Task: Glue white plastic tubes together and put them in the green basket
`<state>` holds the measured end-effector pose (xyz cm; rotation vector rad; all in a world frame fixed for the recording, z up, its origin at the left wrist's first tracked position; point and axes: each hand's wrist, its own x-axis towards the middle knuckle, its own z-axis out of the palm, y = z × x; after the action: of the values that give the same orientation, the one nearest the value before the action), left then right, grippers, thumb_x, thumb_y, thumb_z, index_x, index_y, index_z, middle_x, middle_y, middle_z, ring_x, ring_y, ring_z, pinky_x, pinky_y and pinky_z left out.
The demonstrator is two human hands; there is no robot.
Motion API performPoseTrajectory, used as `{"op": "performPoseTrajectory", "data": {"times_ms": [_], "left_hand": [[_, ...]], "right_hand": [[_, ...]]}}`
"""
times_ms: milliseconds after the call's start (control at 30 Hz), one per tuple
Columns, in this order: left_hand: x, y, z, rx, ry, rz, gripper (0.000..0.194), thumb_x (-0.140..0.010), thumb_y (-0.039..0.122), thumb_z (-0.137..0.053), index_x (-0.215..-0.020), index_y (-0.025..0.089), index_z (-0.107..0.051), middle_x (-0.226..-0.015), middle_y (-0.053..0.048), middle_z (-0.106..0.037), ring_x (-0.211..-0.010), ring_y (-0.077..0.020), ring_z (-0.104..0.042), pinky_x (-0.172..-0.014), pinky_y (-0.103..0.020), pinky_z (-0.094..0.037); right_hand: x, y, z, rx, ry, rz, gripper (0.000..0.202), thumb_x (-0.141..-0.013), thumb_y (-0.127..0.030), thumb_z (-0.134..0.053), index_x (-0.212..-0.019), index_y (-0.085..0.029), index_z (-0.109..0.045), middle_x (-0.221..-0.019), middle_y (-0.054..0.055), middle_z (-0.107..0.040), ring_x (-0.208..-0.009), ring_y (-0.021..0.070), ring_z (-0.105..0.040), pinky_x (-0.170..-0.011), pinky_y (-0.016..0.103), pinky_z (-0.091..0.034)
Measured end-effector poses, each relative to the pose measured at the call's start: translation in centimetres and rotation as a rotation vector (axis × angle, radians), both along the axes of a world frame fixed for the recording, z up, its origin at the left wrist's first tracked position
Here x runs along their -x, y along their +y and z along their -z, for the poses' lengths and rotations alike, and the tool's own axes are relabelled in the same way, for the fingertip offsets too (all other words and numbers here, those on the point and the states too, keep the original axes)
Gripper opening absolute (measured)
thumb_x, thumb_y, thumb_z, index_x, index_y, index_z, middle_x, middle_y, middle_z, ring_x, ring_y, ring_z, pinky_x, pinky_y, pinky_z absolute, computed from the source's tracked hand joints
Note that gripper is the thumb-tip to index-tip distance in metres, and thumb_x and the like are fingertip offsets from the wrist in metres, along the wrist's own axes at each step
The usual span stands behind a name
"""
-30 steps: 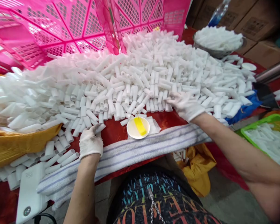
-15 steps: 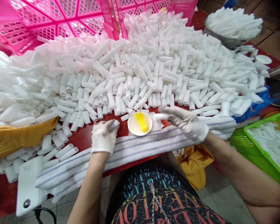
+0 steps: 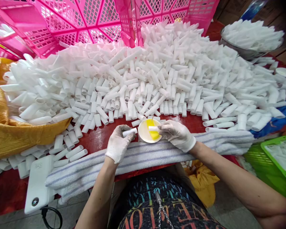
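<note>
Two white-gloved hands face each other near the middle of the table's (image 3: 95, 140) near edge. The left hand (image 3: 119, 144) has its fingers closed around the first tube (image 3: 130, 132), a short white one whose end points toward the dish (image 3: 142, 132). The right hand (image 3: 177, 135) pinches the second tube (image 3: 153, 128) in its fingers; this white tube reaches left over the dish, in front of the yellow block (image 3: 154, 135). Whether it touches the block I cannot tell. The block lies in the dish, with a thin pin standing up at its far end.

A striped towel (image 3: 143, 156) runs along the near edge, below the dish and under both wrists. Beyond the dish, a broad heap of white tubes (image 3: 138, 79) spreads across the table from left to right, with pink crates (image 3: 85, 19) standing behind it. A metal bowl (image 3: 248, 53) heaped with white pieces sits at the far right corner, and a small white disc (image 3: 284, 72) lies closer in along the right edge.

At the left edge, a yellow sack (image 3: 21, 140) borders the heap. Near the left corner lies a white device (image 3: 39, 181), a black cable (image 3: 58, 216) beside its lower end. A green basket (image 3: 262, 162) stands off the right side, holding more white pieces.
</note>
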<state>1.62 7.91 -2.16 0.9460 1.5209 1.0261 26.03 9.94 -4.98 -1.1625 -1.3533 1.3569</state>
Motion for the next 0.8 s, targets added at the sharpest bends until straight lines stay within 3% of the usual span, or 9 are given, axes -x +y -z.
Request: {"op": "performPoseTrajectory", "data": {"times_ms": [133,267,433,533,600,733,800], "left_hand": [[-0.4,-0.2,0.2,-0.018,-0.007,0.027,0.040,-0.062,0.036,-0.079,-0.087,0.018,-0.052,-0.084,0.001,-0.063,-0.076,-0.0134,-0.062,-0.077,-0.029,-0.051],[-0.6,-0.3,-0.1,-0.025,0.016,0.053,0.038,-0.069,0.035,-0.075,-0.097,0.016,-0.057,-0.090,-0.001,-0.065,-0.077,-0.0130,-0.062,-0.075,-0.027,-0.052],[-0.4,-0.6,-0.2,-0.007,0.051,0.104,0.047,-0.082,0.045,-0.065,-0.119,0.016,-0.060,-0.092,-0.004,-0.067,-0.068,-0.0110,-0.059,-0.069,-0.026,-0.051],[-0.5,-0.8,-0.3,-0.021,0.050,0.125,0.048,-0.084,0.046,-0.064,-0.121,0.016,-0.061,-0.089,-0.004,-0.068,-0.067,-0.0106,-0.059,-0.068,-0.025,-0.050],[-0.6,-0.9,-0.4,-0.028,0.032,0.126,0.048,-0.084,0.047,-0.064,-0.120,0.016,-0.061,-0.091,-0.004,-0.069,-0.067,-0.0106,-0.059,-0.068,-0.025,-0.051],[-0.8,-0.9,-0.6,-0.020,-0.001,0.105,0.048,-0.081,0.045,-0.068,-0.117,0.016,-0.062,-0.095,-0.004,-0.069,-0.067,-0.0103,-0.060,-0.068,-0.025,-0.052],[-0.8,-1.0,-0.4,-0.012,-0.011,0.102,0.045,-0.079,0.044,-0.070,-0.115,0.016,-0.062,-0.095,-0.004,-0.068,-0.069,-0.0106,-0.062,-0.069,-0.025,-0.052]], "right_hand": [[0.0,-0.3,-0.3,0.046,0.010,0.038,0.034,-0.075,-0.048,-0.077,-0.095,-0.020,-0.073,-0.102,0.005,-0.071,-0.103,0.0221,-0.067,-0.096,0.035,-0.053],[0.0,-0.3,-1.1,0.141,0.017,-0.126,0.037,-0.079,-0.050,-0.073,-0.084,-0.014,-0.073,-0.085,0.007,-0.071,-0.082,0.0230,-0.069,-0.073,0.035,-0.058],[-0.4,-1.0,0.0,-0.108,-0.105,-0.017,0.039,-0.077,-0.044,-0.077,-0.108,-0.021,-0.072,-0.115,0.008,-0.069,-0.109,0.0248,-0.065,-0.102,0.040,-0.050],[-0.3,-1.3,0.7,-0.137,-0.162,-0.040,0.031,-0.084,-0.047,-0.068,-0.094,-0.019,-0.074,-0.091,0.007,-0.071,-0.087,0.0231,-0.069,-0.084,0.040,-0.057],[-0.2,-1.4,0.8,-0.115,-0.159,-0.075,0.033,-0.084,-0.050,-0.068,-0.092,-0.018,-0.073,-0.086,0.007,-0.069,-0.080,0.0220,-0.068,-0.075,0.038,-0.058],[-0.2,-1.6,0.8,-0.228,-0.179,-0.008,0.037,-0.081,-0.043,-0.072,-0.111,-0.022,-0.071,-0.111,0.009,-0.069,-0.101,0.0247,-0.066,-0.094,0.042,-0.054],[-0.3,-1.8,0.8,-0.261,-0.204,-0.009,0.026,-0.082,-0.040,-0.071,-0.101,-0.022,-0.074,-0.098,0.007,-0.071,-0.091,0.0233,-0.067,-0.089,0.041,-0.056]]}}
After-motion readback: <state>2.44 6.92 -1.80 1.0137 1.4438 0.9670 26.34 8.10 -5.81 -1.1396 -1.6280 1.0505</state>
